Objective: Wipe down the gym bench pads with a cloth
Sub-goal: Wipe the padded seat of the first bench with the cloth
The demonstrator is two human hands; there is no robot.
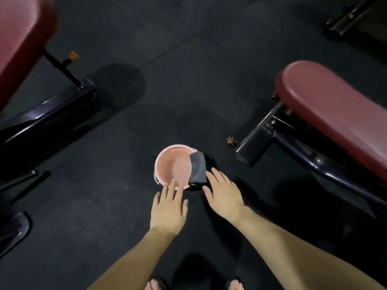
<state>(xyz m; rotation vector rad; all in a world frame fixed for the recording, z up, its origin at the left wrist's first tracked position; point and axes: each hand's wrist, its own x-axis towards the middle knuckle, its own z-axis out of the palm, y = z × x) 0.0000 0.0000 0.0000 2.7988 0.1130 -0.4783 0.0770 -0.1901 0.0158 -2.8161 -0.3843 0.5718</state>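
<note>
Fingers spread, empty | my left hand [169, 208], right hand [225, 195] reach for cloth [197, 169] draped over basin [174, 166] rim, likely kept handy for wetting

A pink basin [174, 164] stands on the dark rubber floor [188, 80], with a grey cloth [198, 170] draped over its right rim. Both hands reach toward it, fingers straight and spread, holding nothing: the left hand [169, 210] overlaps the basin's near rim, and the right hand [225, 195] is just beside the cloth's near right corner. A maroon bench pad [335, 114] on a black frame [272, 139] lies to the right; another maroon pad [18, 38] fills the far left. Toes show at the near edge.
</note>
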